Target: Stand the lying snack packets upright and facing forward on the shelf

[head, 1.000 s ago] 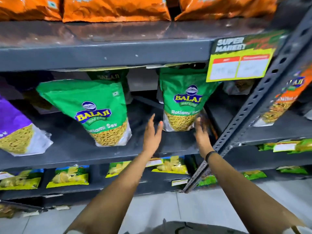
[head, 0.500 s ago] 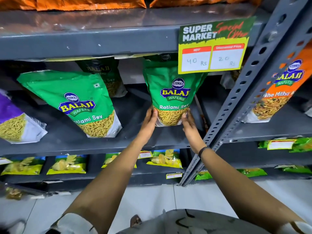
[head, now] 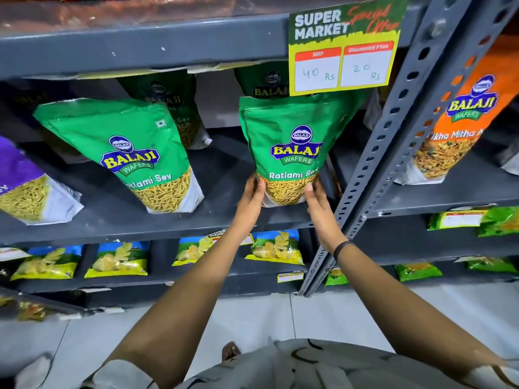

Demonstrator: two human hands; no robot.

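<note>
Hands now gripping "Balaji Ratlami Sev" packet (head: 292, 153)

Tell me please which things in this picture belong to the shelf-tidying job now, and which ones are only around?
In the job: Ratlami Sev packet held at its base, left hand, right hand, grey shelf.

Only around: price sign, orange packet, purple packet, chips packets below.

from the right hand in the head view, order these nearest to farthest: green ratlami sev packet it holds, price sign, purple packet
1. Green Ratlami Sev packet: touching the right hand, at its base.
2. Price sign: above, on the upper shelf edge.
3. Purple packet: far left.
</note>
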